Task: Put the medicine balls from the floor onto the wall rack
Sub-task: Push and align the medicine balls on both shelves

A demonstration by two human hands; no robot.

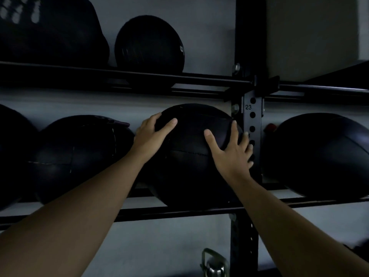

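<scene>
Dim grey wall behind, a black wall rack point(179, 211) carries six medicine balls: two on the upper rail, four on the lower. Both hands lie spread and flat on the medicine ball point(191, 156) seated on the lower rail between a neighbouring ball point(79, 156) and the upright post point(252, 126). Left hand point(153, 136) presses its upper left, right hand point(231, 150) its right face, equally near.

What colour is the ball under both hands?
Black medicine ball with stitched seams, seen in the head view.
</scene>
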